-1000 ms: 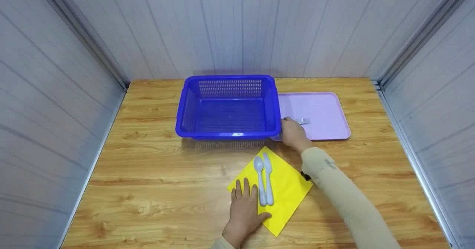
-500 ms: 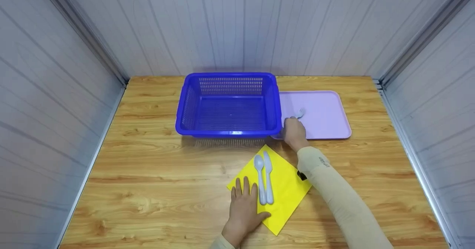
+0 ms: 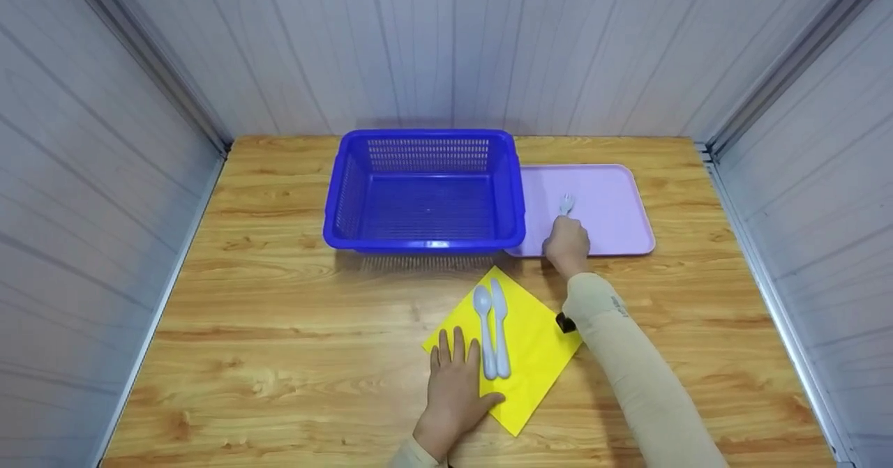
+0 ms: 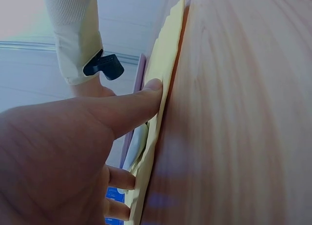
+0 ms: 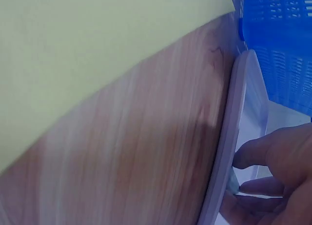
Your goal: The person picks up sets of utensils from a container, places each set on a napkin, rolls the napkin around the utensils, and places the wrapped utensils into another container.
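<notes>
Over the pink tray (image 3: pixel 614 210), my right hand (image 3: pixel 568 245) grips a light grey fork (image 3: pixel 567 204) by its handle, tines pointing to the back wall. In the right wrist view, the thumb and fingers of the right hand (image 5: pixel 278 176) close around the handle just inside the tray rim (image 5: pixel 234 103). My left hand (image 3: pixel 453 384) lies flat with spread fingers on the left edge of a yellow napkin (image 3: pixel 537 356). A grey spoon (image 3: pixel 483 328) and a grey knife (image 3: pixel 500 328) lie side by side on the napkin, right by the left fingertips.
A blue plastic basket (image 3: pixel 425 246) with slotted sides stands at the back, overlapping the tray's left edge in the head view. Wood-grain tabletop (image 3: pixel 279 328) surrounds everything, with pale panel walls (image 3: pixel 446 49) at the back and both sides.
The right hand has shifted rightward from beside the basket along the tray. The fork in it has swung from pointing right to pointing toward the back. The left hand stays on the napkin.
</notes>
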Motion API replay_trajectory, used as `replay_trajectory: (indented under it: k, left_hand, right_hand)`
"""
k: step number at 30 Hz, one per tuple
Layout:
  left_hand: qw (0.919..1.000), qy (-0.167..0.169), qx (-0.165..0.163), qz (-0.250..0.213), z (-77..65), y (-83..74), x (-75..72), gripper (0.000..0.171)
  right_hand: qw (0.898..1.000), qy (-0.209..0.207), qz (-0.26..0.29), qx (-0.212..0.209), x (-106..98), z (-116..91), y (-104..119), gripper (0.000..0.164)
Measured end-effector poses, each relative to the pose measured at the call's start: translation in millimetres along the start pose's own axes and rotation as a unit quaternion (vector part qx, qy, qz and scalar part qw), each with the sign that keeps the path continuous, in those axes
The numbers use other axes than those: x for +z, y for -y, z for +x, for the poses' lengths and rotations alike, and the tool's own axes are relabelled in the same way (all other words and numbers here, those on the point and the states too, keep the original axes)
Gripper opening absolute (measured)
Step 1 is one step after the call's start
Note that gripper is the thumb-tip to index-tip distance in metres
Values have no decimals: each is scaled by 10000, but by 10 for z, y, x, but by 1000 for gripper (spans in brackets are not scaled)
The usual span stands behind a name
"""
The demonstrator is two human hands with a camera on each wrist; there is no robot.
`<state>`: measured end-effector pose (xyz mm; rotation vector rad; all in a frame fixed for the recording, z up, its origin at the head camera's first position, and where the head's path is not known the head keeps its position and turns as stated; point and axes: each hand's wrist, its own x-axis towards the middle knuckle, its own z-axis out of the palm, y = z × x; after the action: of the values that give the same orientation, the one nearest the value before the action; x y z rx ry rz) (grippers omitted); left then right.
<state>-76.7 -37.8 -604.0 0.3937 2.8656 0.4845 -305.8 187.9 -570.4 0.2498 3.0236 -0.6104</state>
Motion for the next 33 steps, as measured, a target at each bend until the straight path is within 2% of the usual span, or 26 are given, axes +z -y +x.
replay_trajectory:
  k: [4,6,11,18,24,33]
  left_hand:
    - [10000,43,-7,9,9,8,-20,101]
    - [10000,38,-2,-30,5,4,-11,101]
    - [9999,8,-7,-113,-4,1,-2,101]
    - [10000,-31,-31,35,5,4,-21,100]
    - [9999,27,-13,102,-10,8,-26,100]
    - [10000,6,-34,62,-6,10,-7,101]
  right_hand:
    - [9993,160,-264,198,-35,55,-17,13]
    - [9994,105,-248,228,-23,69,-69,14]
    - [9996,-135,-182,194,3,106,-190,8]
    - [9999,-41,-86,-52,-117,107,-161,6]
    - [9993,328,-134,-141,-252,-39,-80,12]
    - [9967,683,-215,-387,-340,-352,-9,10]
